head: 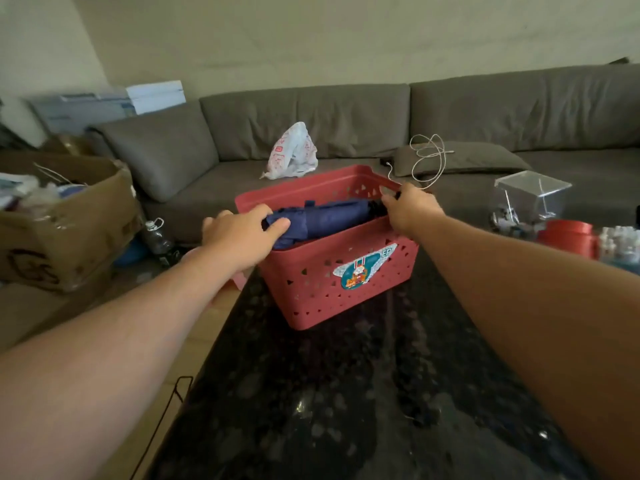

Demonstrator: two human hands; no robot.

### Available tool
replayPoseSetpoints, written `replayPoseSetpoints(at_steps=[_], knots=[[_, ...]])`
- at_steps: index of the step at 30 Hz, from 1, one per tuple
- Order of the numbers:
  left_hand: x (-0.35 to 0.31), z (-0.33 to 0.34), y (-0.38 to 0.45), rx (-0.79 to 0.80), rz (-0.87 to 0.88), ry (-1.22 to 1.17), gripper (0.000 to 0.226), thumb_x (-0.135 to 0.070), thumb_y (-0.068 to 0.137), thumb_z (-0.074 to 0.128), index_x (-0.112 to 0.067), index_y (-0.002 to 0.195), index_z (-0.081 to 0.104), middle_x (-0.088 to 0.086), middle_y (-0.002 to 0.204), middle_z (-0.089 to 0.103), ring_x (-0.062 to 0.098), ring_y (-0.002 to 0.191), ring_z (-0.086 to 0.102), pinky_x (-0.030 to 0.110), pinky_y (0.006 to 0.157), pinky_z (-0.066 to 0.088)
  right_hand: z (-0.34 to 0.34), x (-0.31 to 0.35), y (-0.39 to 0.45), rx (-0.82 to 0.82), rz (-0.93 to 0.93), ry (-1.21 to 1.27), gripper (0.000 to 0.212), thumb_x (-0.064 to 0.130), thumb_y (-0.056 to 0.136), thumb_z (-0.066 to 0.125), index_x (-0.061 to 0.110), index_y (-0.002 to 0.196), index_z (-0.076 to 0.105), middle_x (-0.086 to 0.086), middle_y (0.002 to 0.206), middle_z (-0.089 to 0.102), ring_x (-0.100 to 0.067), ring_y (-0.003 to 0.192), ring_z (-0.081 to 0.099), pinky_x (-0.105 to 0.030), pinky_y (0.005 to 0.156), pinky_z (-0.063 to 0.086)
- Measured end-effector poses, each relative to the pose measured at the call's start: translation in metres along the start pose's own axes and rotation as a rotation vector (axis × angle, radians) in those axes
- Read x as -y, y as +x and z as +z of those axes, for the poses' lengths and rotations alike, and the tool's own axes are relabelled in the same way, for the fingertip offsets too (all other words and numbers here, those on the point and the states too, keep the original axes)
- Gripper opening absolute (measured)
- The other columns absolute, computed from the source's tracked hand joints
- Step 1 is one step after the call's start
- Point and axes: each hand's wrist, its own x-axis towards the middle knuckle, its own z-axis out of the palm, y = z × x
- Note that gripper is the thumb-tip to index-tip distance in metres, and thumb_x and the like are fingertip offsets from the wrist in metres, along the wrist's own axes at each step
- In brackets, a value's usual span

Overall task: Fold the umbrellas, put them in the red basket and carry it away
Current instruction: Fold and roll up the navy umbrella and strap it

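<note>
- The red basket (332, 271) sits on a dark speckled table (346, 410), folded blue umbrella (322, 220) inside.
- The left hand (242, 237) grips the umbrella's end; the right hand (408, 207) pinches its handle.
- Grey sofa (346, 116) behind, cardboard box (65, 223) left.

Got the red basket (332, 271) sitting on the dark speckled table (346, 393), with a folded navy umbrella (325, 218) lying across the top of it. My left hand (242, 237) grips the fabric end, and my right hand (410, 207) holds the black handle end by the far rim. Grey sofa (346, 116) behind, cardboard box (65, 223) off to the left, red tub (568, 235) to the right.
</note>
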Motion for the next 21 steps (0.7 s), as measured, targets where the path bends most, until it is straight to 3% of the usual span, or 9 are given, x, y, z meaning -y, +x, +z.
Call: replayPoseSetpoints(at_steps=[1, 3, 5, 8, 12, 14, 16, 18, 21], knots=[[0.003, 0.003, 0.001, 0.038, 0.036, -0.044, 0.042, -0.067, 0.104, 0.034, -0.036, 0.118, 0.059, 0.011, 0.13, 0.068, 0.037, 0.122, 0.058, 0.045, 0.1, 0.041, 0.004, -0.003, -0.003, 0.022, -0.039, -0.072, 0.044, 0.03, 0.107, 0.033, 0.007, 0.135, 0.057, -0.02, 0.133, 0.057, -0.046, 0.124, 0.058, -0.049, 0.103, 0.05], [0.006, 0.009, -0.002, 0.113, 0.124, -0.229, 0.033, -0.051, 0.106, 0.038, -0.025, 0.109, 0.059, 0.013, 0.12, 0.066, 0.037, 0.115, 0.059, 0.044, 0.094, 0.046, 0.006, -0.012, -0.004, -0.011, -0.086, -0.133, 0.039, 0.027, 0.101, 0.036, 0.009, 0.123, 0.061, -0.019, 0.124, 0.06, -0.046, 0.112, 0.062, -0.052, 0.094, 0.055], [0.005, 0.012, -0.013, 0.113, 0.169, -0.372, 0.026, -0.04, 0.106, 0.044, -0.022, 0.117, 0.059, 0.01, 0.122, 0.063, 0.035, 0.117, 0.058, 0.044, 0.094, 0.045, 0.003, -0.021, -0.004, -0.068, -0.027, -0.071, 0.032, 0.032, 0.097, 0.042, 0.014, 0.116, 0.061, -0.017, 0.113, 0.064, -0.042, 0.102, 0.063, -0.044, 0.084, 0.053], [-0.011, 0.01, -0.047, -0.016, 0.238, -0.436, 0.031, -0.032, 0.102, 0.055, -0.023, 0.132, 0.052, 0.009, 0.128, 0.062, 0.033, 0.117, 0.058, 0.04, 0.092, 0.043, -0.004, -0.04, -0.018, -0.135, 0.001, -0.03, 0.035, 0.038, 0.09, 0.043, 0.019, 0.118, 0.054, -0.013, 0.099, 0.062, -0.039, 0.091, 0.061, -0.041, 0.076, 0.049], [-0.03, 0.005, -0.115, -0.094, 0.259, -0.539, 0.04, -0.051, 0.09, 0.064, -0.031, 0.121, 0.051, -0.007, 0.09, 0.059, 0.019, 0.086, 0.057, 0.033, 0.073, 0.034, -0.019, -0.059, -0.037, -0.167, 0.01, -0.012, 0.022, 0.027, 0.087, 0.048, 0.019, 0.106, 0.056, -0.011, 0.094, 0.06, -0.035, 0.087, 0.054, -0.038, 0.072, 0.043], [-0.038, 0.001, -0.153, -0.038, 0.214, -0.625, 0.037, -0.065, 0.086, 0.059, -0.041, 0.113, 0.049, -0.008, 0.087, 0.06, 0.006, 0.083, 0.058, 0.028, 0.071, 0.039, -0.031, -0.062, -0.049, -0.192, 0.023, -0.025, 0.016, 0.026, 0.084, 0.05, 0.021, 0.097, 0.058, -0.01, 0.092, 0.062, -0.036, 0.089, 0.057, -0.04, 0.072, 0.047], [-0.05, -0.005, -0.191, 0.013, 0.196, -0.705, 0.027, -0.064, 0.089, 0.058, -0.041, 0.102, 0.051, -0.011, 0.095, 0.061, 0.0, 0.087, 0.058, 0.02, 0.072, 0.039, -0.041, -0.068, -0.063, -0.169, 0.017, -0.007, 0.013, 0.023, 0.084, 0.054, 0.023, 0.095, 0.061, -0.008, 0.091, 0.064, -0.035, 0.091, 0.061, -0.041, 0.075, 0.052], [-0.065, -0.011, -0.227, 0.041, 0.226, -0.748, 0.026, -0.065, 0.091, 0.055, -0.039, 0.094, 0.054, -0.015, 0.1, 0.057, -0.004, 0.094, 0.055, 0.017, 0.075, 0.039, -0.047, -0.08, -0.075, -0.186, -0.001, 0.069, 0.019, 0.017, 0.085, 0.058, 0.023, 0.1, 0.068, -0.007, 0.095, 0.067, -0.033, 0.095, 0.062, -0.036, 0.078, 0.049], [-0.089, -0.008, -0.264, 0.028, 0.289, -0.821, 0.023, -0.058, 0.092, 0.059, -0.036, 0.093, 0.06, -0.016, 0.104, 0.051, -0.003, 0.098, 0.056, 0.01, 0.079, 0.042, -0.055, -0.086, -0.099, -0.271, -0.027, 0.216, 0.052, 0.012, 0.086, 0.066, 0.027, 0.136, 0.06, -0.001, 0.12, 0.062, -0.019, 0.101, 0.057, -0.029, 0.086, 0.043]])
